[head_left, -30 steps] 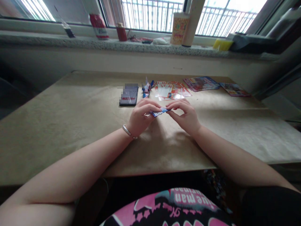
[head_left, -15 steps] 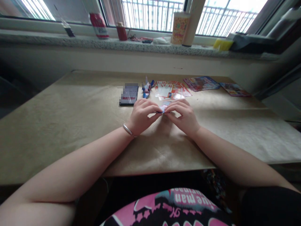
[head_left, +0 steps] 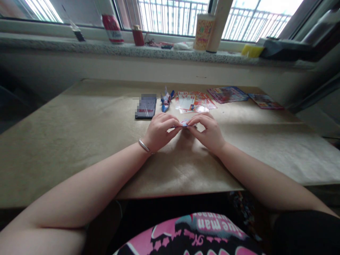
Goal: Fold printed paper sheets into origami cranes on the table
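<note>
A small piece of folded printed paper (head_left: pixel 184 123), bluish and white, is pinched between my two hands just above the table. My left hand (head_left: pixel 163 129), with a silver bracelet at the wrist, grips its left side between thumb and fingers. On the other side my right hand (head_left: pixel 207 131) pinches it close to the left fingertips. Much of the paper is hidden behind the fingers. Beyond the left hand stands a blue, white and red folded paper figure (head_left: pixel 166 101), and a phone (head_left: pixel 147 106) lies beside it.
Red and white printed sheets (head_left: pixel 198 101) lie past my hands. Colourful printed sheets (head_left: pixel 227 94) and another printed stack (head_left: pixel 265 101) rest farther right on the table (head_left: pixel 79 141). Along the windowsill stand a red can (head_left: pixel 112 29), a red bottle (head_left: pixel 137 36) and a patterned cup (head_left: pixel 204 32).
The paper between my fingers has tilted flatter, with less of it rising behind them. My right fingers have shifted slightly along it; both hands stay in about the same place.
</note>
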Available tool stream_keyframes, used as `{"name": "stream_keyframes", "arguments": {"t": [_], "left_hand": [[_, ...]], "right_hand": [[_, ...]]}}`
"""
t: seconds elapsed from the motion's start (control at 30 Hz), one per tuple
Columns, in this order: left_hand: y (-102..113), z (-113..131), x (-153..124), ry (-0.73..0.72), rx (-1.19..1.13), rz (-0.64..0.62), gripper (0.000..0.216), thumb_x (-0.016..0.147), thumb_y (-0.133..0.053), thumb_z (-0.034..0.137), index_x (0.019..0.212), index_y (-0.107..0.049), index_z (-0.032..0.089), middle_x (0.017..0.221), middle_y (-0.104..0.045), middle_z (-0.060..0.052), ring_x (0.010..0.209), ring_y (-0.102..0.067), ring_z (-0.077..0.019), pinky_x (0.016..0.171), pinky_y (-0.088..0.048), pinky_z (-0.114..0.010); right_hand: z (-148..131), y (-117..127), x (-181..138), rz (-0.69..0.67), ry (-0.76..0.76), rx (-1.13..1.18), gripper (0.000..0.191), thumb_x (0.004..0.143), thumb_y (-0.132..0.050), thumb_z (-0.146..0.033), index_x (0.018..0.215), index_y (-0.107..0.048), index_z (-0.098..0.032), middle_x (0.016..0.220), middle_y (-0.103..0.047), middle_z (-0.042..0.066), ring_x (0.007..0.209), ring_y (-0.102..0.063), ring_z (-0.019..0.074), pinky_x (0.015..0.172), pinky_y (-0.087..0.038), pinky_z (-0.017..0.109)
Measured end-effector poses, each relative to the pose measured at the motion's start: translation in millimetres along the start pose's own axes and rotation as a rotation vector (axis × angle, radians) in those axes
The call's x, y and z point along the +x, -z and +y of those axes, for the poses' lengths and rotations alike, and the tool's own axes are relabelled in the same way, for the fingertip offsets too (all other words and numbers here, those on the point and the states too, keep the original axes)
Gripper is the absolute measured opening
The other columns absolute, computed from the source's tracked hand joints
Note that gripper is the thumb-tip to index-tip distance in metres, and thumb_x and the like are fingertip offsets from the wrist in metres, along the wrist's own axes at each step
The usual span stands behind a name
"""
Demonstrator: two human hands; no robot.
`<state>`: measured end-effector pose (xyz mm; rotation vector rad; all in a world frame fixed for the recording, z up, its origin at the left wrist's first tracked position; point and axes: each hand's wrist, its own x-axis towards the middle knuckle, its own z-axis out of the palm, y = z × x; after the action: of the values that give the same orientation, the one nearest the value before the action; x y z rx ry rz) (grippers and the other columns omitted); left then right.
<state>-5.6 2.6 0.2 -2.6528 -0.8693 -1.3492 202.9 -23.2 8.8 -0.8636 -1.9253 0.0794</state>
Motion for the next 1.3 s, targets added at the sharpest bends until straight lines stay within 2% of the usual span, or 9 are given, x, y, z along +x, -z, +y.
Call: {"name": "stream_keyframes", "arguments": {"t": [0.27,0.4,0.63,1.1,1.3], "left_hand": [[1.5,3.1,1.3,-0.071,0.093,-0.038,0.017,0.091,-0.060,0.036,0.081,-0.066,0.024,0.084,-0.070,0.000,0.078,-0.060,-0.0155,0.083,-0.043,-0.034],[1.6,2.8,1.0,-0.043,0.095,-0.033,0.021,0.092,-0.057,0.035,0.075,-0.063,0.023,0.081,-0.069,0.000,0.076,-0.059,-0.0156,0.082,-0.042,-0.034],[3.8,6.3,3.0,-0.082,0.115,-0.082,0.016,0.091,-0.057,0.034,0.084,-0.065,0.023,0.083,-0.070,-0.001,0.079,-0.059,-0.0167,0.082,-0.041,-0.035],[3.3,7.6,5.5,-0.088,0.134,-0.064,0.017,0.089,-0.057,0.030,0.075,-0.064,0.024,0.078,-0.070,0.001,0.075,-0.059,-0.0157,0.083,-0.043,-0.036],[1.7,5.6,4.9,-0.108,0.118,-0.061,0.015,0.087,-0.058,0.026,0.073,-0.062,0.023,0.077,-0.070,0.001,0.072,-0.058,-0.0150,0.083,-0.042,-0.036]], "right_hand": [[-4.2,-0.4,-0.1,-0.049,0.011,-0.007,0.006,0.082,-0.067,-0.021,0.078,-0.067,-0.026,0.080,-0.072,0.001,0.087,-0.064,0.0200,0.083,-0.052,0.037],[-4.4,0.6,0.4,-0.050,0.003,-0.028,0.005,0.082,-0.067,-0.021,0.082,-0.068,-0.026,0.083,-0.072,0.001,0.087,-0.063,0.0200,0.084,-0.051,0.037],[-4.7,0.3,0.9,-0.075,0.068,-0.051,0.008,0.081,-0.067,-0.019,0.078,-0.068,-0.026,0.082,-0.073,0.000,0.085,-0.064,0.0189,0.086,-0.050,0.037],[-0.8,-1.6,-1.1,-0.086,0.039,-0.171,0.008,0.080,-0.066,-0.019,0.078,-0.068,-0.026,0.088,-0.070,0.002,0.089,-0.061,0.0203,0.086,-0.049,0.038],[2.7,-0.9,-1.6,-0.131,0.095,-0.310,0.008,0.080,-0.065,-0.019,0.076,-0.068,-0.024,0.088,-0.071,0.002,0.089,-0.059,0.0213,0.085,-0.047,0.037]]}}
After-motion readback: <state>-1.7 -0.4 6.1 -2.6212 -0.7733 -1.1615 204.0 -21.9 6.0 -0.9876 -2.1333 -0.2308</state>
